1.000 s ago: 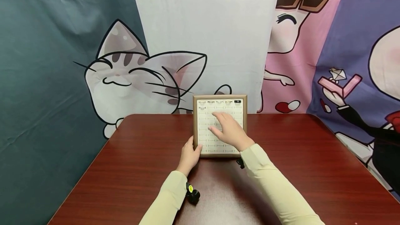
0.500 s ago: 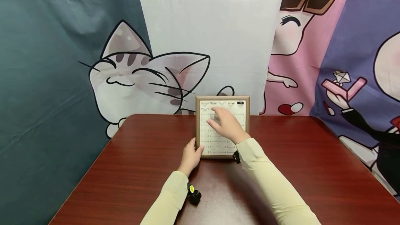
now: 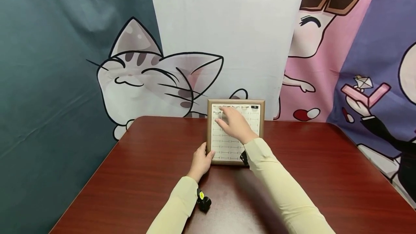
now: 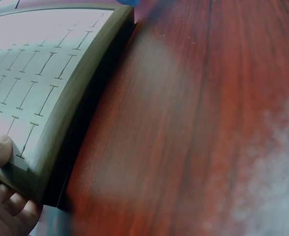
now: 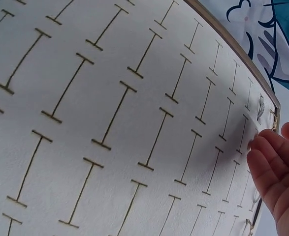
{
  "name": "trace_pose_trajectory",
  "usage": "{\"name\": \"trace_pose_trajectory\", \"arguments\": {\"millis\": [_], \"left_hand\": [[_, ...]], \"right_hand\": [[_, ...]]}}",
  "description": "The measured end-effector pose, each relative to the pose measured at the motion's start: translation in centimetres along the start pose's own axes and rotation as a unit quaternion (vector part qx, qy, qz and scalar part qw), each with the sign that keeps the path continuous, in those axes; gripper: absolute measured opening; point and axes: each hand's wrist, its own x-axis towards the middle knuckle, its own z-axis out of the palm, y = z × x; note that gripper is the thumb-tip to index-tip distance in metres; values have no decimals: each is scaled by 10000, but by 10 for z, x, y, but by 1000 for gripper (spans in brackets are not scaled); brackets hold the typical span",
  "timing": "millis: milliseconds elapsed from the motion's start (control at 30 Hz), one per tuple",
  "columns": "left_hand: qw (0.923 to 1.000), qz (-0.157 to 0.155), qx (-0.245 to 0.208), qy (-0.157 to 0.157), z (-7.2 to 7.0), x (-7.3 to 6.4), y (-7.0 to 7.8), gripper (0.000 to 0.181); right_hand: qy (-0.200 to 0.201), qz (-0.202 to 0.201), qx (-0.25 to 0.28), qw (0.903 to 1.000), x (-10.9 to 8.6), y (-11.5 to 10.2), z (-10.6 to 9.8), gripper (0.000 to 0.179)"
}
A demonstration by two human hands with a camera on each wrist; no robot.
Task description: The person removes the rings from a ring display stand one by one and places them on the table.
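Your left hand [image 3: 201, 161] is gripping the lower left part of a rectangular display board [image 3: 224, 147] with a brown wooden frame and a cream panel of short slots; your thumb is lying on the front while your other fingers are wrapping round the frame's outer edge. The board is facing you on a glossy, dark-red, wood-grained table [image 3: 146, 161], toward its far side. Your right hand [image 3: 236, 125] is hovering before the upper left of the panel, thumb and forefinger standing apart — whether a fingertip is touching anything there, I cannot tell. The two hands are staying separate, one low and one high.

In the right wrist view, a slim silver-coloured metal ring [image 5: 261, 107] is sitting in a slot close to the frame, near your right fingers but apart from them. A small black rectangular piece [image 3: 255, 107] with a pale mark is occupying the top right corner of the panel, and your right hand is hiding part of the top row.

Pale yellow sleeves [image 3: 279, 180] are covering your forearms, and behind the table a printed cloth backdrop [image 3: 211, 21] is showing a cartoon cat.
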Motion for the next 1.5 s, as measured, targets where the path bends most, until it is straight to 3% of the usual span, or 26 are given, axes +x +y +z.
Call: {"name": "trace_pose_trajectory", "arguments": {"millis": [333, 667, 1033, 1500], "left_hand": [[9999, 67, 103, 34, 0, 2, 2, 50], [9996, -3, 246, -100, -3, 3, 3, 53], [9992, -49, 374, -140, -3, 3, 2, 54], [9995, -47, 268, -131, -3, 2, 0, 56]], "right_hand": [[93, 137, -60, 9998, 11, 0, -1, 43], [230, 30, -257, 9994, 20, 5, -1, 33], [272, 265, -160, 9991, 26, 2, 1, 25], [876, 546, -123, 9946, 31, 2, 14, 14]]}}
